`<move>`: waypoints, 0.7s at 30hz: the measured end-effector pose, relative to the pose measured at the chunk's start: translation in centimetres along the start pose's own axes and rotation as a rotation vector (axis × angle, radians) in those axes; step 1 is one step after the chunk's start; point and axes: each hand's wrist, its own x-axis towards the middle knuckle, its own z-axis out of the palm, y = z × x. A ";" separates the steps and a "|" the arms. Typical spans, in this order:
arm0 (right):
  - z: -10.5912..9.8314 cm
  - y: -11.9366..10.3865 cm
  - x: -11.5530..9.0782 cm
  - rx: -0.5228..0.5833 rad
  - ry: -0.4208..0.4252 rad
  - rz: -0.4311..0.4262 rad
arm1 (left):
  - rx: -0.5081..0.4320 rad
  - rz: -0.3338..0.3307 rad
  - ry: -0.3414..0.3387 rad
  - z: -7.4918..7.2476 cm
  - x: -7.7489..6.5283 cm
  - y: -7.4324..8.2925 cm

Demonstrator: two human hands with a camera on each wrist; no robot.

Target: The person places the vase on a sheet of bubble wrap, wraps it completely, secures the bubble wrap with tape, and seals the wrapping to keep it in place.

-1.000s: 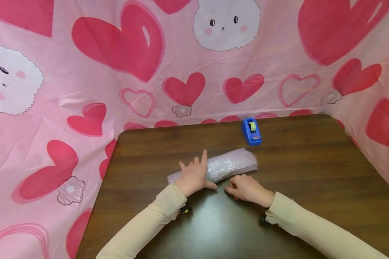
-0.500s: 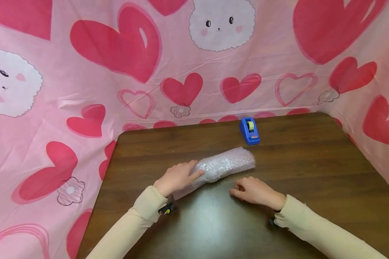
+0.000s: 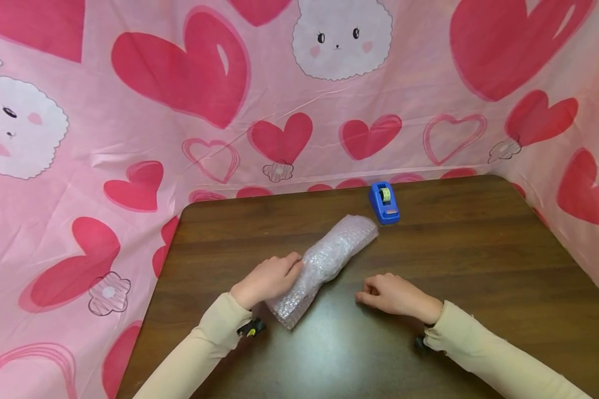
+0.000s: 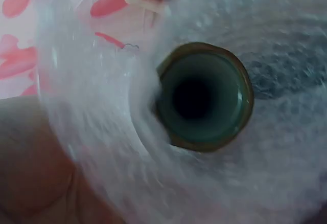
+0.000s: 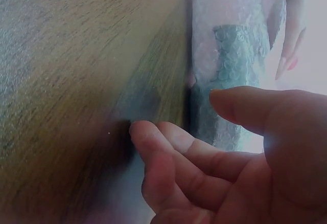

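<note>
A vase wrapped in bubble wrap (image 3: 329, 257) lies slantwise on the table, its near end toward the person. In the left wrist view, the vase's round mouth (image 4: 244, 83) shows inside the open end of the wrap, brown-rimmed with a grey-green inner wall. My left hand (image 3: 269, 280) grips the near part of the roll from its left side, fingers bent over the top; the thumb is hidden. To the right of the roll and apart from it, my right hand (image 3: 394, 296) rests on the table with loosely curled fingers, holding nothing.
A blue tape dispenser (image 3: 385, 203) stands near the back of the dark wooden table (image 3: 459, 244), just beyond the far end of the roll. Pink cloth (image 3: 279, 72) with hearts hangs behind the table and along its sides.
My left hand has slid left and down along the roll and now grips its near part. The roll has turned counter-clockwise, near end toward the person. My right hand has shifted slightly right.
</note>
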 end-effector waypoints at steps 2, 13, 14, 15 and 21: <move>0.0 0.0 -0.1 -0.005 0.001 0.001 | -0.029 0.007 0.004 0.2 -0.1 -0.1; -0.1 0.2 -0.3 -0.004 -0.007 0.016 | -0.266 -0.046 -0.065 2.4 -0.1 -1.1; -0.1 0.3 -0.3 -0.004 -0.006 0.015 | -0.279 -0.057 -0.072 2.6 -0.1 -1.1; -0.1 0.3 -0.3 -0.003 -0.005 0.014 | -0.293 -0.068 -0.077 2.9 0.0 -1.2; -0.2 0.4 -0.2 0.011 -0.028 0.013 | -0.468 -0.121 -0.129 4.1 0.3 -1.5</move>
